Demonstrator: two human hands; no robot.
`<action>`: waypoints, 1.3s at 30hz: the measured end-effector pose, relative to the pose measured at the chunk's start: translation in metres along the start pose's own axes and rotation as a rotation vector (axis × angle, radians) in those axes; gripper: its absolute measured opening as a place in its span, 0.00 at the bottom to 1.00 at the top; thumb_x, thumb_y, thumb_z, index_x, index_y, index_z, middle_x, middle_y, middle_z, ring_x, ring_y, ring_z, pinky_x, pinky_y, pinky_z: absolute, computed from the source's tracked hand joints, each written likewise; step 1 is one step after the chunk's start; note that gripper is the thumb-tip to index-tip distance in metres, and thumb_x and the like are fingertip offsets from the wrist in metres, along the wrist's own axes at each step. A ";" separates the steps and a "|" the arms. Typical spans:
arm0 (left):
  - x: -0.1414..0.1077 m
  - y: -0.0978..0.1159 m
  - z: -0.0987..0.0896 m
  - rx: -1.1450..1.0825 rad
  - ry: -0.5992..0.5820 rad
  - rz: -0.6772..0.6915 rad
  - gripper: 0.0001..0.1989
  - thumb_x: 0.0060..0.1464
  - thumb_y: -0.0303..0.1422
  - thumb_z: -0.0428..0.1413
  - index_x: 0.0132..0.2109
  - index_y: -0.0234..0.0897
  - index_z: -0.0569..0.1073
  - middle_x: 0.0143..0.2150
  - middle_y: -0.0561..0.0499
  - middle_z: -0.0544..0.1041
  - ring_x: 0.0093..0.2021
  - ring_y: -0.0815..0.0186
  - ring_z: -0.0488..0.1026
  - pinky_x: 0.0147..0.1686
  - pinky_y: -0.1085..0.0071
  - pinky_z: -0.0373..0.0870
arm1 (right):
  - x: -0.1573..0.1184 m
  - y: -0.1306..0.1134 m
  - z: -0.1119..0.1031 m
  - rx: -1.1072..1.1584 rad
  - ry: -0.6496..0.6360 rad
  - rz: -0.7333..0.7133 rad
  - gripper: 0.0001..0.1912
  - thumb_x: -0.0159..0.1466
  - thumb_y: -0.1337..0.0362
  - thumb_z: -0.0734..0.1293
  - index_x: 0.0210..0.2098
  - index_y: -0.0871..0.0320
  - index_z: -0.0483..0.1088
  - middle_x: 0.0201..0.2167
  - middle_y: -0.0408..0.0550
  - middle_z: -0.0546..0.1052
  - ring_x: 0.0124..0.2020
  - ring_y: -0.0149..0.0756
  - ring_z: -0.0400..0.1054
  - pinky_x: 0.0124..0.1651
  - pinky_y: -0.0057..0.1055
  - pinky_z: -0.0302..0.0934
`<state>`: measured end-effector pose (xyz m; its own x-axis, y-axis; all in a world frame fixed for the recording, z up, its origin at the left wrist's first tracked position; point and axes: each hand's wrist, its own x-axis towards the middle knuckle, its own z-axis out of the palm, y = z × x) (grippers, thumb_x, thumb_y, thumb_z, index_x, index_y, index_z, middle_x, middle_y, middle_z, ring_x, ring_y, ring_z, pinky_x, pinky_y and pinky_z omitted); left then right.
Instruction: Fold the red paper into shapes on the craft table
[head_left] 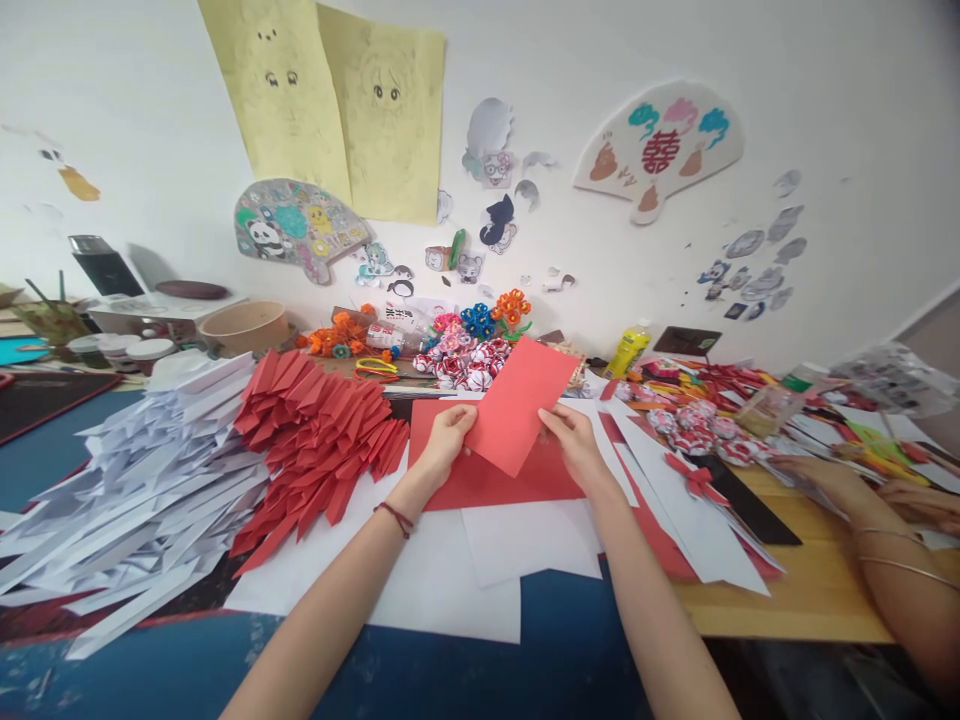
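A rectangular piece of red paper (523, 405) is held up, tilted, between my two hands. My left hand (448, 440) pinches its left edge, and my right hand (574, 437) pinches its lower right edge. Below it lies a larger red sheet (442, 480), resting on white sheets (450, 600). Left of my left hand is a heap of folded red paper pieces (315, 430). Beyond that heap, farther left, spreads a big pile of folded white paper pieces (165, 480).
At the right, another person's hands (832, 485) rest near paper scraps. Paper flowers (457, 350) and a yellow bottle (628, 350) stand along the wall. White and red strips (682, 490) lie right of my arm. A round tub (244, 328) sits back left.
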<state>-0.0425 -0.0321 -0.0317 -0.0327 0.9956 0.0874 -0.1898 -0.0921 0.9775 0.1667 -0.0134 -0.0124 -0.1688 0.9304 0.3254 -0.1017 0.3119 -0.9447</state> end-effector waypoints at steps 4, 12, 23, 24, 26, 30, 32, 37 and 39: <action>0.001 -0.001 0.001 0.069 0.027 0.058 0.18 0.51 0.44 0.58 0.43 0.34 0.72 0.31 0.51 0.72 0.25 0.70 0.67 0.19 0.77 0.63 | 0.002 0.001 -0.003 0.023 0.067 0.032 0.15 0.57 0.52 0.72 0.25 0.58 0.70 0.21 0.40 0.68 0.23 0.29 0.59 0.28 0.29 0.53; 0.000 0.000 0.002 0.145 0.051 0.219 0.20 0.55 0.41 0.56 0.54 0.40 0.70 0.44 0.47 0.74 0.38 0.67 0.71 0.37 0.73 0.67 | 0.003 0.002 -0.007 0.039 0.150 0.055 0.16 0.56 0.52 0.73 0.25 0.58 0.71 0.20 0.41 0.70 0.21 0.28 0.59 0.25 0.28 0.53; -0.015 0.019 0.009 0.131 -0.130 0.202 0.35 0.47 0.38 0.64 0.61 0.42 0.64 0.41 0.49 0.73 0.39 0.67 0.71 0.42 0.71 0.66 | 0.007 0.005 -0.012 0.074 0.252 0.046 0.18 0.54 0.52 0.73 0.22 0.58 0.68 0.19 0.40 0.67 0.19 0.26 0.57 0.22 0.27 0.52; -0.015 0.019 0.009 0.129 -0.137 0.202 0.34 0.47 0.38 0.64 0.61 0.42 0.64 0.39 0.49 0.73 0.38 0.67 0.71 0.41 0.71 0.66 | 0.007 0.005 -0.012 0.077 0.251 0.045 0.17 0.54 0.52 0.73 0.22 0.58 0.68 0.19 0.40 0.67 0.19 0.26 0.57 0.22 0.27 0.52; -0.016 0.020 0.009 0.116 -0.156 0.207 0.34 0.48 0.37 0.63 0.61 0.42 0.63 0.37 0.50 0.73 0.37 0.67 0.70 0.40 0.72 0.66 | 0.007 0.005 -0.012 0.076 0.244 0.045 0.17 0.55 0.53 0.73 0.22 0.58 0.68 0.19 0.40 0.68 0.19 0.25 0.57 0.22 0.27 0.51; -0.018 0.024 0.009 0.089 -0.195 0.219 0.34 0.48 0.37 0.64 0.61 0.42 0.64 0.36 0.50 0.73 0.37 0.66 0.71 0.40 0.71 0.66 | 0.006 0.005 -0.012 0.069 0.238 0.045 0.18 0.55 0.52 0.73 0.21 0.58 0.67 0.19 0.40 0.68 0.19 0.26 0.57 0.22 0.27 0.51; -0.019 0.025 0.009 0.076 -0.197 0.232 0.33 0.47 0.36 0.64 0.60 0.42 0.65 0.37 0.50 0.74 0.39 0.66 0.71 0.42 0.71 0.66 | 0.006 0.005 -0.012 0.074 0.241 0.054 0.18 0.54 0.52 0.73 0.21 0.58 0.67 0.19 0.40 0.68 0.19 0.26 0.57 0.22 0.28 0.51; -0.019 0.024 0.009 0.053 -0.207 0.242 0.31 0.49 0.37 0.63 0.60 0.42 0.66 0.38 0.49 0.74 0.40 0.65 0.71 0.43 0.70 0.65 | 0.007 0.004 -0.012 0.109 0.244 0.080 0.17 0.53 0.53 0.74 0.21 0.58 0.67 0.18 0.40 0.67 0.18 0.25 0.57 0.21 0.27 0.50; -0.019 0.025 0.009 0.042 -0.204 0.237 0.31 0.48 0.36 0.63 0.60 0.42 0.66 0.36 0.50 0.74 0.39 0.65 0.70 0.42 0.70 0.65 | 0.007 0.004 -0.012 0.110 0.246 0.085 0.17 0.53 0.53 0.74 0.21 0.58 0.67 0.18 0.40 0.67 0.18 0.25 0.57 0.21 0.27 0.51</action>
<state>-0.0376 -0.0533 -0.0076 0.1274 0.9294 0.3463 -0.1600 -0.3253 0.9320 0.1765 -0.0037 -0.0146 0.0603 0.9752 0.2129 -0.2053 0.2209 -0.9535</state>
